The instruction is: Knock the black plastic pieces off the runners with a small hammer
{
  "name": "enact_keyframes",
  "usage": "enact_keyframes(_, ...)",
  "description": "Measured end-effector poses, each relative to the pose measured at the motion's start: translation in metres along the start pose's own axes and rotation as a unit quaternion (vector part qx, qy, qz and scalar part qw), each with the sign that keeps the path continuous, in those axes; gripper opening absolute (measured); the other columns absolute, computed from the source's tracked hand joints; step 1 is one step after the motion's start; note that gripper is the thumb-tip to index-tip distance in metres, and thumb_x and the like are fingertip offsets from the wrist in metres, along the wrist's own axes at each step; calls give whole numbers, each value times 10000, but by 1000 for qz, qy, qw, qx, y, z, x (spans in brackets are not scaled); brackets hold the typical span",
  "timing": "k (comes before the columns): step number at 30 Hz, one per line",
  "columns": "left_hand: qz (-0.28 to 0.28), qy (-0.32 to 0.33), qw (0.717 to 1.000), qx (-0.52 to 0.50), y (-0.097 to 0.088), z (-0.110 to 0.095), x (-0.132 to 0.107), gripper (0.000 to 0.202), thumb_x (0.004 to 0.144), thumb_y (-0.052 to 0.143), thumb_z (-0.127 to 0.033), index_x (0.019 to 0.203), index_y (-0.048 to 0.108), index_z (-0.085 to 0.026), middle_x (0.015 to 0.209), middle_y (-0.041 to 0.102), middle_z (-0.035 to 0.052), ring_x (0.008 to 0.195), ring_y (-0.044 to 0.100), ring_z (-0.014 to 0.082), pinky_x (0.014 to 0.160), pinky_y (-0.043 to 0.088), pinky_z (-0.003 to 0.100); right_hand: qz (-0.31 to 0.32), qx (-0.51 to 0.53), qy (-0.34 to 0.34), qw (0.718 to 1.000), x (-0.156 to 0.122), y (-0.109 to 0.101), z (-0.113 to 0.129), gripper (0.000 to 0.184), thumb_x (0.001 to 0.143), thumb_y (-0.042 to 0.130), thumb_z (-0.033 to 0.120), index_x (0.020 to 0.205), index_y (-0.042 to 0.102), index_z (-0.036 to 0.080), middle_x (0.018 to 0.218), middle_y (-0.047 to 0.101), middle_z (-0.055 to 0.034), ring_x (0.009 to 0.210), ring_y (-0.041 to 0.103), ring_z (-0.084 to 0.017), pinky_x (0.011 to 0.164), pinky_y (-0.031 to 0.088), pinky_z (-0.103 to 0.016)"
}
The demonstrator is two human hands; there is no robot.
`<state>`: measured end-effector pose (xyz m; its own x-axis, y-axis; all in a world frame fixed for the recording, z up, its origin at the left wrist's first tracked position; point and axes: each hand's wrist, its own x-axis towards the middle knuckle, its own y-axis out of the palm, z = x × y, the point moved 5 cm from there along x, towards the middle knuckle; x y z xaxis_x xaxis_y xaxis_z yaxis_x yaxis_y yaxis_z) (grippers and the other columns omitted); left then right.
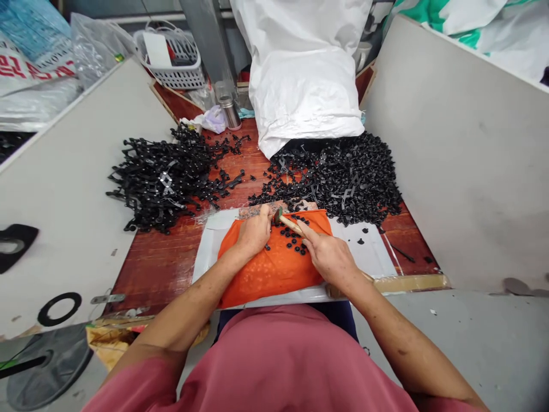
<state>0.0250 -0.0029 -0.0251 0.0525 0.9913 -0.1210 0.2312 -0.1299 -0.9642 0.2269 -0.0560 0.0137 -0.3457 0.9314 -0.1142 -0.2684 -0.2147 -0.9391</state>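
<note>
My right hand [330, 254] is closed round the wooden handle of a small hammer [285, 220], whose head rests near the far edge of an orange cloth [274, 272]. My left hand [255, 232] lies on the cloth with its fingers curled, pinching something small beside the hammer head that I cannot make out. Several small black plastic pieces [294, 237] lie loose on the cloth between my hands.
Two heaps of black plastic sprues sit on the red wooden table, one far left [165, 177] and one far right [343, 177]. A white sack [304, 74] stands behind them. Grey boards wall both sides. A plastic basket [171, 57] and a metal cup [230, 111] sit at the back.
</note>
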Motion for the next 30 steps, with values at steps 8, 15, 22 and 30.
enact_keyframes(8,-25,6,999,-43,-3,2,1,193,1065,366,-280,1179,515,-235,1009,754,87,896,721,241,771,478,319,-70,159,22,985,-19,-8,-20,534,1069,430,317,1599,394,375,1427,672,0,1109,745,-234,940,585,-359)
enact_keyframes(15,-29,-9,1000,-7,0,2,-2,217,1069,350,-286,1218,494,-223,996,746,89,878,721,240,743,465,314,-84,134,2,987,-18,-6,-12,531,1068,426,290,1597,412,343,1378,708,-29,1115,738,-227,979,576,-365)
enact_keyframes(22,-15,-20,1000,0,1,2,-4,272,1073,302,-297,1256,486,-215,945,744,96,840,727,251,722,470,322,-11,-38,5,999,-5,1,1,570,1067,435,317,1630,352,347,982,806,-55,806,759,-240,752,589,-345)
enact_keyframes(30,-3,-3,998,-62,-4,3,-1,262,1047,312,-251,1230,495,-210,911,715,87,836,708,247,762,491,335,19,-52,7,998,4,2,5,555,1067,409,340,1619,366,375,1028,803,-61,817,752,-235,728,557,-330)
